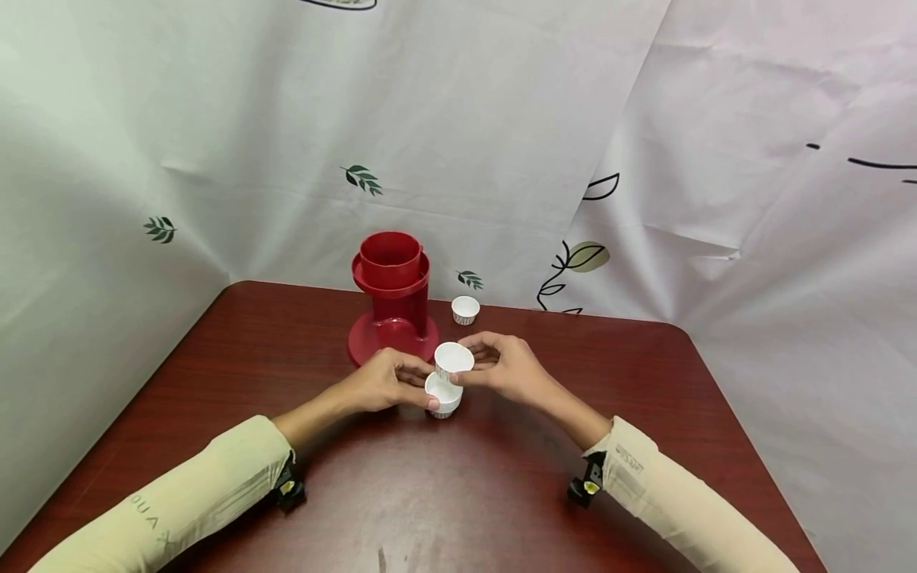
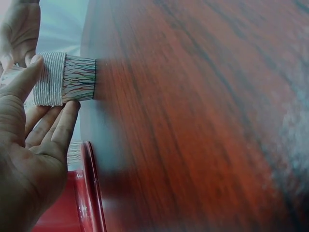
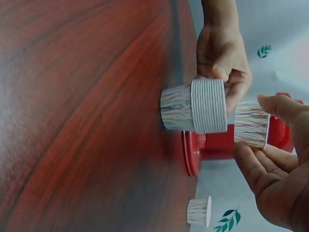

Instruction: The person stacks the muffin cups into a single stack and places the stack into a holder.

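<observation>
My left hand (image 1: 385, 382) grips a nested stack of white paper baking cups (image 1: 444, 404) standing on the table, thumb on the near side. In the right wrist view the stack (image 3: 207, 106) shows many layered rims and a streaky multicoloured pattern on its lowest cup. My right hand (image 1: 514, 370) pinches one baking cup (image 3: 251, 124) between thumb and fingers. That single cup sits just above the stack's mouth, with a narrow gap between them in the right wrist view. In the left wrist view my left fingers (image 2: 63, 128) support the stack's side.
A red plastic stand (image 1: 394, 306) with a round base and a cup-like top stands behind my left hand. One more baking cup (image 1: 466, 310) stands upright near the back edge of the dark wooden table (image 1: 573, 493). White printed cloth (image 1: 466, 143) hangs behind.
</observation>
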### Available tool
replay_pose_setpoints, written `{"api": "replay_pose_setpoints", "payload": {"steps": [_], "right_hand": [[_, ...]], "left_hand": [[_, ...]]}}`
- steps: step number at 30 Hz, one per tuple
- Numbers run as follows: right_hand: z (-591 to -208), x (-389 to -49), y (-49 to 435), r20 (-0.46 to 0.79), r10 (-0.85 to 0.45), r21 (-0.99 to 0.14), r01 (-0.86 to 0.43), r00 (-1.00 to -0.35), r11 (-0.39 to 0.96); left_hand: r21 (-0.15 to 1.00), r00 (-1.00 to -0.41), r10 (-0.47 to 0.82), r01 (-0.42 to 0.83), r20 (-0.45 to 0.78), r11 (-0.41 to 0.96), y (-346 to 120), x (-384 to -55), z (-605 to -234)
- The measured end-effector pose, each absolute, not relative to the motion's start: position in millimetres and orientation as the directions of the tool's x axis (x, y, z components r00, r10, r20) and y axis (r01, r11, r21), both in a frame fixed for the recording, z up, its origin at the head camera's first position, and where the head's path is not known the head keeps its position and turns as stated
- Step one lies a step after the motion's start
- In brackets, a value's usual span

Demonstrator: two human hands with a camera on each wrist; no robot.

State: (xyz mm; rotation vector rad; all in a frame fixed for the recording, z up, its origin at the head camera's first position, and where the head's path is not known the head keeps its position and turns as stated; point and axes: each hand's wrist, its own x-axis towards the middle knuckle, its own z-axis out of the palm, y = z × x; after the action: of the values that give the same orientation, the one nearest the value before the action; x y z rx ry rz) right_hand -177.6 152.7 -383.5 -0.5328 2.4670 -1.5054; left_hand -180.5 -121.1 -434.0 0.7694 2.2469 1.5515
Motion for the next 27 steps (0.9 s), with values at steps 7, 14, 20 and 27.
{"api": "replay_pose_setpoints", "payload": {"steps": [7,14,20,27], "right_hand": [[-385.9,-169.0,150.7,0.037,-0.455,-0.889,-0.237,-0.89,0.391],[-393.1,-167.7,150.7,0.058,-0.482,-0.872,-0.28,-0.874,0.402],[-397.0,-166.1,149.3,0.059,-0.503,-0.863,-0.297,-0.862,0.408],[-403.8,-164.3,148.3,0.053,-0.516,-0.869,-0.294,-0.855,0.397]], "left_hand": [[0.918,-0.812,0.581,0.273,0.058,0.289,-121.1,-180.4,-433.3],[0.921,-0.809,0.583,0.275,0.067,0.277,-121.5,-180.9,-436.0],[0.924,-0.807,0.586,0.271,0.067,0.268,-121.3,-181.2,-437.0],[0.932,-0.813,0.579,0.253,0.059,0.26,-121.8,-181.1,-437.8]]}}
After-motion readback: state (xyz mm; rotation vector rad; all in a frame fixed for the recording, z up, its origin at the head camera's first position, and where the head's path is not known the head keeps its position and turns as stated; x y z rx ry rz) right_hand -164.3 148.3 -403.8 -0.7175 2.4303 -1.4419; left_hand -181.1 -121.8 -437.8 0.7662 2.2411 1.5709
